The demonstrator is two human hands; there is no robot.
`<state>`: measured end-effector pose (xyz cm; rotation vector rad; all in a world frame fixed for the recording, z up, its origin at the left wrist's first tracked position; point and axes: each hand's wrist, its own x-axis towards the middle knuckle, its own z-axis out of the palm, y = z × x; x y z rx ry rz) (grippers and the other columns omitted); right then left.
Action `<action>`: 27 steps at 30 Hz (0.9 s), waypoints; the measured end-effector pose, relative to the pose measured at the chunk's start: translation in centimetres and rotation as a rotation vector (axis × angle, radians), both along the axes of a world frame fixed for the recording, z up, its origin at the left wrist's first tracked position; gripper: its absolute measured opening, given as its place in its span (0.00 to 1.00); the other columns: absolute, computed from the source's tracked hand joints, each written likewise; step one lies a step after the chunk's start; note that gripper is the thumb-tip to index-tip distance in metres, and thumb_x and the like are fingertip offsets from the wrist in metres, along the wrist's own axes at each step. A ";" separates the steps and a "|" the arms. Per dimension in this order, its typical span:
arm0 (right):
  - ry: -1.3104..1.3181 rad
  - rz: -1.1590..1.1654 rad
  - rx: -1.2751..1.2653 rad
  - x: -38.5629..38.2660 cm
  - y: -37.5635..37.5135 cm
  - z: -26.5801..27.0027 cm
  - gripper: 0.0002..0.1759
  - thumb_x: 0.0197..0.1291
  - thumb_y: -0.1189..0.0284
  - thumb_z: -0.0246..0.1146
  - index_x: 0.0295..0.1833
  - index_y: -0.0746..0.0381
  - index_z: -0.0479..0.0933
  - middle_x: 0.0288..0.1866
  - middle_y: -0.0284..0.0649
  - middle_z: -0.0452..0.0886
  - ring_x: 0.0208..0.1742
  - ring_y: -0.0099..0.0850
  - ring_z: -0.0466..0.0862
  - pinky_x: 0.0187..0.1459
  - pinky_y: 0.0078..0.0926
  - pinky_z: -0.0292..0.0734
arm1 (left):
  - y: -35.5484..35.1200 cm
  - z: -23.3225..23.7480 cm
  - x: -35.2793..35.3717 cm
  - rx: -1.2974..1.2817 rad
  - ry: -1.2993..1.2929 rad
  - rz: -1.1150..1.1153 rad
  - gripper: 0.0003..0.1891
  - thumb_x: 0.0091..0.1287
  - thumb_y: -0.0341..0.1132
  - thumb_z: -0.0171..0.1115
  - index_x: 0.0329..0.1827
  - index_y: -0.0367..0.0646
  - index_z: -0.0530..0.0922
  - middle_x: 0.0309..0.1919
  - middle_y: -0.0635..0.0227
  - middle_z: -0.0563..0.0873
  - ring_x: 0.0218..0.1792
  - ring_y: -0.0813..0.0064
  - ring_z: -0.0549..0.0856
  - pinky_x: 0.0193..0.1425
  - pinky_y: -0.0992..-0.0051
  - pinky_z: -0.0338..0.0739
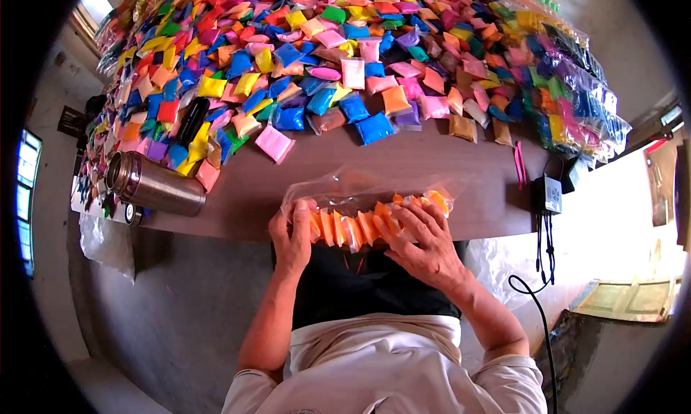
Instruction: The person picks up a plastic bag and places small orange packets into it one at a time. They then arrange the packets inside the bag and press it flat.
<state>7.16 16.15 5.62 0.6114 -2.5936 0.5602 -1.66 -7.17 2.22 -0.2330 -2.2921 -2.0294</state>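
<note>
At the table's near edge lies a clear plastic bag [335,189] with a row of small orange packets [349,229] standing side by side in it. My left hand [291,235] grips the bag's left end, thumb on the near side and fingers partly hidden behind the plastic. Over the right part of the row, my right hand [426,243] curls its fingers on the orange packets and holds them through the bag. Loose film from the bag spreads away from me on the tabletop.
A large heap of colourful packets [374,130] covers the far part of the brown table [489,191]. At left lies a steel flask [162,187], with a black case [193,121] behind it. Filled clear bags [586,90], a pink strip [520,164] and a black box with cable [548,194] are at right.
</note>
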 end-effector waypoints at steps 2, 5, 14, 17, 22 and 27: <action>-0.012 0.010 0.021 0.1 0.2 -0.1 0.18 0.48 0.71 0.68 0.47 0.54 0.77 0.65 0.45 0.71 0.68 0.42 0.70 0.68 0.51 0.60 | 0.0 0.0 -0.1 0.001 0.004 0.004 0.15 0.73 0.39 0.51 0.38 0.37 0.79 0.28 0.72 0.81 0.21 0.87 0.74 0.25 0.84 0.68; -0.015 0.019 0.045 0.2 0.3 -0.1 0.12 0.46 0.72 0.66 0.40 0.54 0.78 0.65 0.45 0.72 0.68 0.41 0.71 0.68 0.51 0.60 | 0.1 -0.2 -0.2 -0.007 0.042 0.006 0.15 0.73 0.40 0.51 0.37 0.37 0.79 0.28 0.71 0.81 0.22 0.86 0.75 0.26 0.84 0.68; 0.036 0.048 0.089 -0.3 0.3 -0.5 0.09 0.48 0.72 0.63 0.38 0.57 0.76 0.64 0.48 0.73 0.66 0.43 0.72 0.67 0.52 0.62 | -0.2 -0.5 -0.4 -0.052 0.051 -0.003 0.16 0.74 0.42 0.50 0.37 0.37 0.79 0.29 0.69 0.82 0.25 0.83 0.78 0.28 0.82 0.72; 0.046 0.030 0.101 -0.6 0.2 -0.2 0.10 0.50 0.72 0.62 0.40 0.59 0.75 0.63 0.48 0.74 0.65 0.44 0.73 0.66 0.53 0.63 | 0.0 -0.5 -0.5 -0.056 0.104 0.005 0.17 0.73 0.42 0.50 0.37 0.38 0.79 0.29 0.69 0.82 0.25 0.83 0.78 0.29 0.81 0.73; 0.059 0.041 0.117 -1.2 0.4 0.3 0.12 0.50 0.73 0.61 0.43 0.60 0.74 0.62 0.48 0.74 0.63 0.45 0.74 0.65 0.52 0.64 | -0.4 0.5 -1.1 -0.039 0.027 -0.026 0.18 0.72 0.45 0.53 0.35 0.38 0.80 0.27 0.71 0.81 0.26 0.85 0.77 0.30 0.81 0.72; -0.028 0.066 0.065 -3.2 0.7 2.2 0.15 0.51 0.78 0.60 0.47 0.64 0.72 0.57 0.48 0.77 0.62 0.43 0.75 0.63 0.48 0.66 | -1.0 0.7 -3.2 -0.038 -0.122 -0.026 0.21 0.71 0.49 0.55 0.32 0.38 0.81 0.23 0.73 0.81 0.26 0.86 0.77 0.32 0.83 0.69</action>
